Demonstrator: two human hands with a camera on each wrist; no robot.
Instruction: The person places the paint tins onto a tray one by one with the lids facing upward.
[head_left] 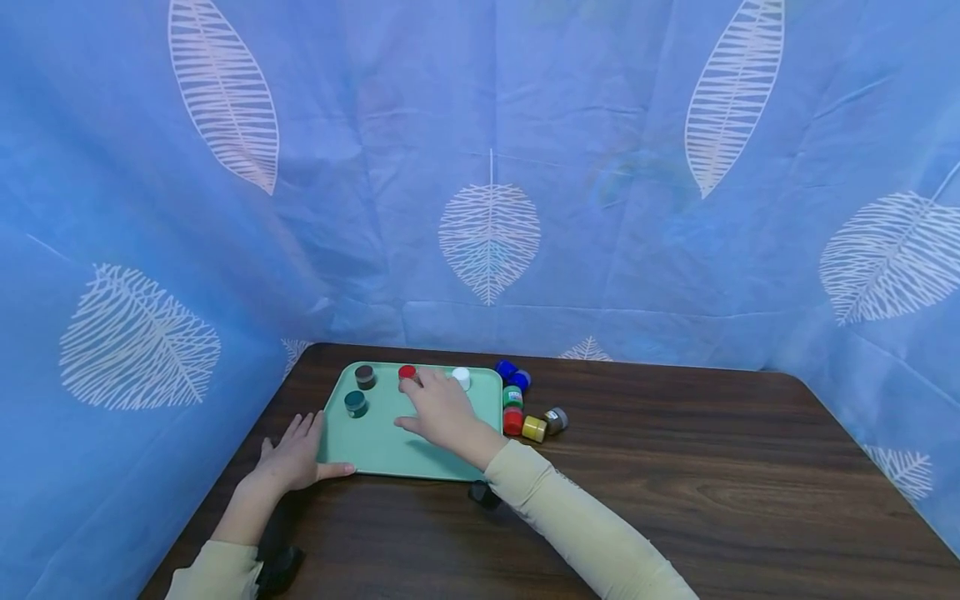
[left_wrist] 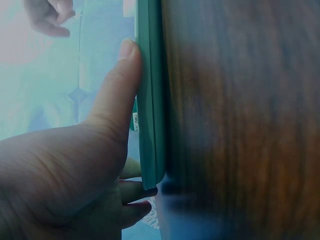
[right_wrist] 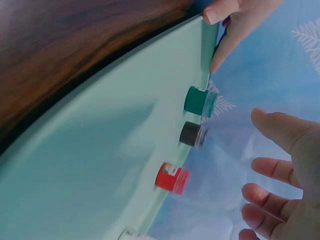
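Note:
A pale green tray (head_left: pixel 390 450) lies on the table. At its near left corner my left hand (head_left: pixel 296 454) rests with straight fingers along the left side; in the left wrist view the thumb (left_wrist: pixel 115 85) lies along the front rim. Over the tray, my right hand (head_left: pixel 444 412) holds nothing, its fingers spread. Its fingertips overlap the red paint jar (head_left: pixel 407 372) in the head view, but the right wrist view shows them apart from that jar (right_wrist: pixel 172 178). Also on the tray stand a dark brown jar (head_left: pixel 365 377), a dark green jar (head_left: pixel 356 404) and a white jar (head_left: pixel 461 378).
Just right of the tray is a cluster of jars: two blue (head_left: pixel 517 377), one green (head_left: pixel 513 397), one red (head_left: pixel 513 421), one yellow (head_left: pixel 534 429) and one greyish brown (head_left: pixel 556 420). A blue leaf-patterned curtain (head_left: pixel 600 275) hangs behind the dark wooden table (head_left: pixel 712 467).

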